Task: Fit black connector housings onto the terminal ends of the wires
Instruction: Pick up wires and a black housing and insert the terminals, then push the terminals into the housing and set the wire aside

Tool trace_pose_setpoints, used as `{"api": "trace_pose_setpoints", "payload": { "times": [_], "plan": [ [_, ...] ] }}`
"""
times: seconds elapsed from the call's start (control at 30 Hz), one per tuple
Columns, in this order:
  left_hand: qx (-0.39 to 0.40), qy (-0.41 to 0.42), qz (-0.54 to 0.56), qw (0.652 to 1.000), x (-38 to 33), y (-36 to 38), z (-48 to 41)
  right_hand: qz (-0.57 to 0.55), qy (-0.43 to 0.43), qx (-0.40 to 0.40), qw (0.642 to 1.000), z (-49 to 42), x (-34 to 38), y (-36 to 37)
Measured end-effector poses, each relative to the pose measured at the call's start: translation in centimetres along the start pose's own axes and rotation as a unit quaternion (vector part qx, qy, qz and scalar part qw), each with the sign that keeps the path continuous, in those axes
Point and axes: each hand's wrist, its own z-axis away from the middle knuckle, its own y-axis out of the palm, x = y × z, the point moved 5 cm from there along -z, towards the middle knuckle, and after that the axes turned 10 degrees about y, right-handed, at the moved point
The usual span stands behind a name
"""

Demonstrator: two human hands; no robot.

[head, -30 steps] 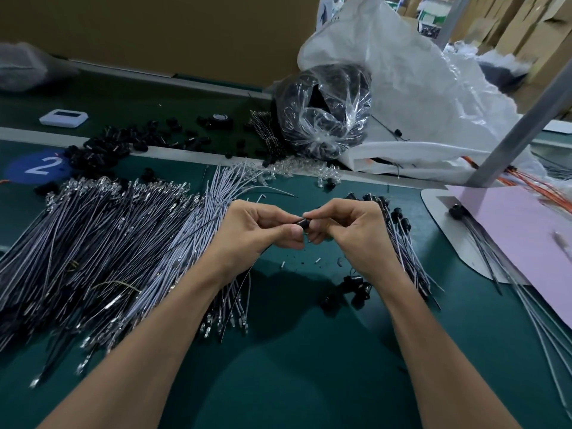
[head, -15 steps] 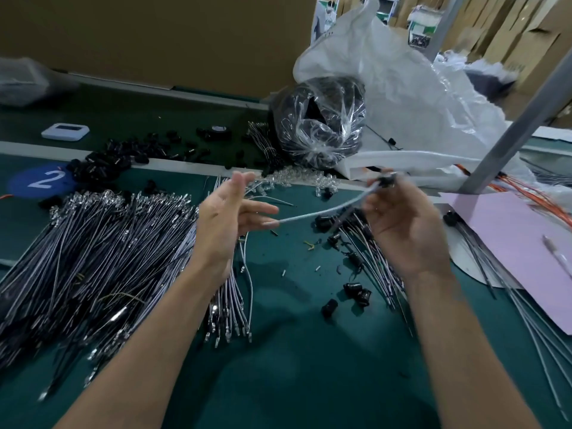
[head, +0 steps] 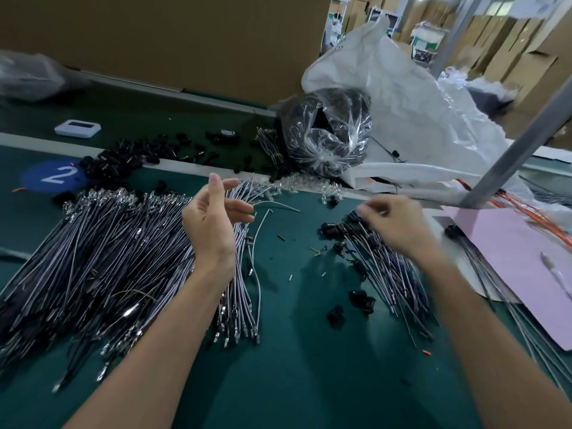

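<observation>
Left hand (head: pixel 213 224) hung over the wire pile (head: pixel 102 258), fingers spread; right hand (head: pixel 399 224) fingers looked too blurry to tell. Best pinch just one wire.

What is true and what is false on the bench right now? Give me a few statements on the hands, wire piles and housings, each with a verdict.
1. The left hand has straight fingers, not a fist. True.
2. The blue label reads 5. False: it reads 2.
3. The right hand is over the fitted wires. True.
4. The pink sheet lies left of the unfitted wires. False: it lies at the far right.
5. Loose black housings lie on the green mat between the forearms. True.
</observation>
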Motion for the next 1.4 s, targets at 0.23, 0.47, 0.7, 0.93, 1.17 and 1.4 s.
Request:
{"api": "trace_pose_setpoints", "payload": {
  "times": [0.23,0.47,0.7,0.93,1.17,1.4],
  "plan": [
    [0.001,-0.003,-0.034,0.999,0.6,-0.1,-0.1,0.070,-0.077,0.231,0.967,5.6,9.8,10.7],
    [0.005,-0.012,-0.062,0.998,1.0,-0.2,-0.2,0.065,-0.059,0.277,0.957,5.8,9.9,10.9],
    [0.012,-0.016,-0.129,0.991,0.9,-0.2,-0.1,-0.308,0.047,0.290,0.905,4.7,6.2,7.2],
    [0.136,0.177,-0.570,0.791,-2.2,0.3,0.0,-0.405,0.038,0.018,0.913,4.1,2.2,5.0],
    [0.181,-0.010,-0.785,0.592,-4.4,-4.4,-3.6,-0.280,-0.027,-0.034,0.959,4.0,2.8,5.8],
    [0.128,0.013,-0.713,0.690,-4.5,-4.9,-4.1,-0.251,-0.052,-0.042,0.966,4.3,3.0,6.0]
  ]
}}
